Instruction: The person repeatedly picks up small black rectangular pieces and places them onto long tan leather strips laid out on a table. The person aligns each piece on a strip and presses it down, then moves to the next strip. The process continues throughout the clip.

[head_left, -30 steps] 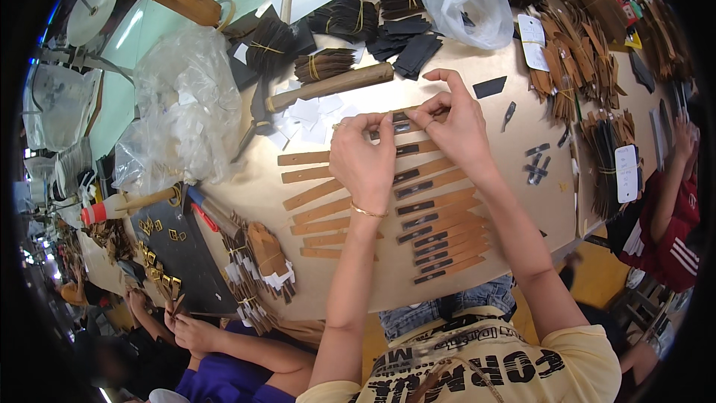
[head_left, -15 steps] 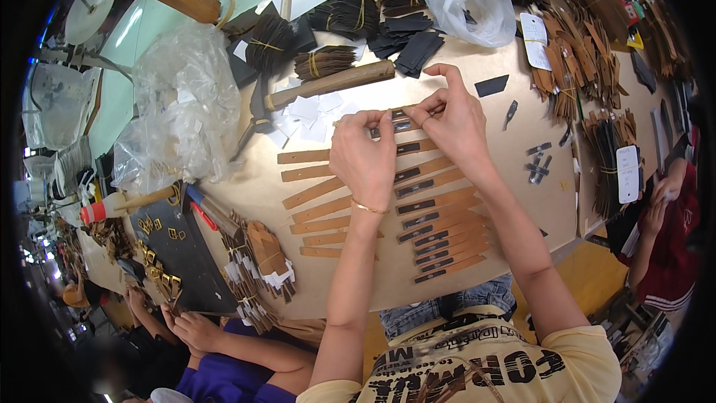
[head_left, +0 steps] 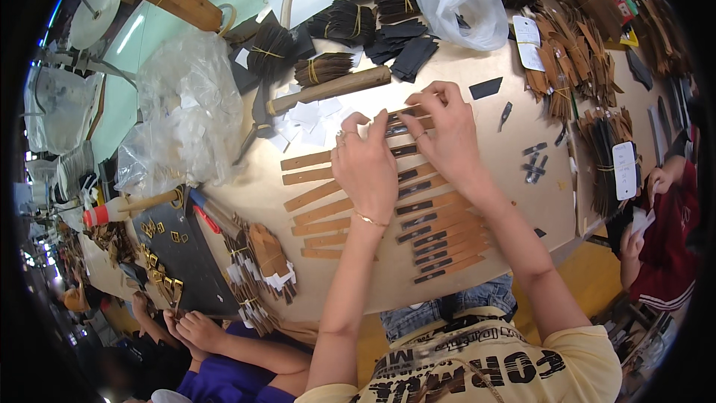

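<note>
Two hands (head_left: 365, 172) touch a black piece (head_left: 396, 131) among brown strips (head_left: 451, 200)

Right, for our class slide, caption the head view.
Left hand and right hand at the far end of a row of narrow brown leather-like strips bearing black patches.

Blk lettering (head_left: 518, 370) on yel shirt (head_left: 583, 354); writing on wht tag (head_left: 625, 171).

Strip (head_left: 397, 132) partly behind fingers (head_left: 380, 129); tag (head_left: 625, 172) writing illegible.
</note>
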### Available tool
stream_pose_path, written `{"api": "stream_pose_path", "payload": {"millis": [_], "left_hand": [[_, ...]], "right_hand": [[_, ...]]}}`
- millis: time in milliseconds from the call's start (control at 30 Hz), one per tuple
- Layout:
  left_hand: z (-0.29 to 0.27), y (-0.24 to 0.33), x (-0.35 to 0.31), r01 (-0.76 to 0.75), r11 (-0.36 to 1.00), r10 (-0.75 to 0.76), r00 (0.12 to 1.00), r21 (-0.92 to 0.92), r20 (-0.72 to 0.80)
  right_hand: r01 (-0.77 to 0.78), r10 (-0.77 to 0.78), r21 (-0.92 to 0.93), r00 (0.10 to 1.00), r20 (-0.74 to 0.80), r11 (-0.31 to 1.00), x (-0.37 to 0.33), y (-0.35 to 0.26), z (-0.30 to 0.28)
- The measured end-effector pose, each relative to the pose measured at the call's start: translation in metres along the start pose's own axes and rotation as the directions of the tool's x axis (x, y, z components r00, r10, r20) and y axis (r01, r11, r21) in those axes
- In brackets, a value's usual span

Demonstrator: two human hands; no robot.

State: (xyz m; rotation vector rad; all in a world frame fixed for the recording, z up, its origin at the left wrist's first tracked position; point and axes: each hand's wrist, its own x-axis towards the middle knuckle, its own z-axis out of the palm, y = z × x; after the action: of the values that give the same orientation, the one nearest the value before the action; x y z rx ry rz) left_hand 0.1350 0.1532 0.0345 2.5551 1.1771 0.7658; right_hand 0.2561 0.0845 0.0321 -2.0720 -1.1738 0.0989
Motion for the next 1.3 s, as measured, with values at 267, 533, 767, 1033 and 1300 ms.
{"api": "stream_pose_path", "payload": {"millis": [267,533,767,1033,1300], "left_hand": [[0.008,-0.001,-0.013,-0.048,0.976,0.030,0.996,0.212,0.090],[-0.001,-0.004,-0.004,0.009,0.994,-0.029,0.982,0.108,0.185],[-0.030,-0.019,-0.018,-0.068,0.965,0.070,0.998,-0.254,0.000],[-0.100,-0.033,-0.156,0.159,0.981,-0.180,0.958,0.111,0.224],[-0.089,-0.024,-0.211,0.147,0.939,-0.257,0.901,0.312,0.349]], "right_hand": [[0.241,-0.231,-0.395,0.970,0.073,0.886,-0.022,0.001,0.002],[0.114,-0.110,-0.443,0.993,0.035,0.889,-0.025,0.010,-0.029],[-0.032,-0.014,-0.176,0.967,-0.255,0.984,-0.076,0.042,-0.120],[-0.407,0.418,0.102,0.857,-0.300,0.908,-0.181,0.066,-0.189],[-0.113,0.054,-0.255,0.973,-0.226,0.960,-0.165,0.091,-0.168]]}}
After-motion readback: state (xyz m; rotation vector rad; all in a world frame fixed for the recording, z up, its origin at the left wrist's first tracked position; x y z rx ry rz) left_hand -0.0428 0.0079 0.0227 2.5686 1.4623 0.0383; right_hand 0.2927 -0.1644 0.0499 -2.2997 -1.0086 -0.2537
